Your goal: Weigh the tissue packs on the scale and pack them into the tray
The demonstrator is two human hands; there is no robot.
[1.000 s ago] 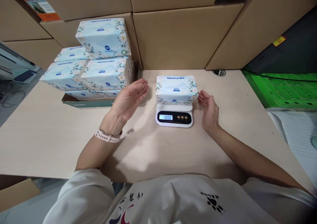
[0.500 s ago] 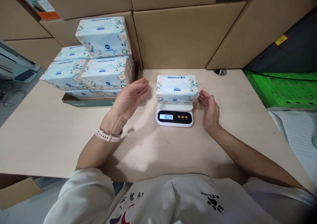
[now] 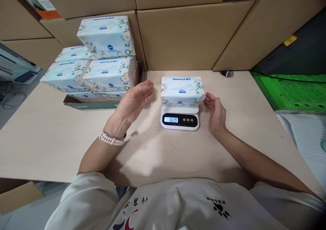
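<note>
A light-blue floral pack of tissues (image 3: 181, 91) rests on a white digital kitchen scale (image 3: 179, 125), whose lit display (image 3: 170, 120) shows digits like 1029. To the left of that pack, my left hand (image 3: 135, 99) is held open, palm inward and apart from it. My right hand (image 3: 216, 114) is open on the other side, fingertips close to the pack's right edge; whether they touch it I cannot tell. Several similar tissue packs (image 3: 107, 74) are stacked in a shallow green carton (image 3: 96, 104) at the left, one standing higher on top.
Cardboard boxes (image 3: 183, 40) form a wall along the back of the table (image 3: 163, 155). A cable hole (image 3: 226, 74) sits near the rear edge. To the right are a green plastic crate (image 3: 292, 94) and a dark container (image 3: 287, 53). An open carton flap (image 3: 20, 197) shows at lower left.
The scale's reading went from about 1000 to about 1029, then held. Both hands and the tissue pack have stayed practically still.
</note>
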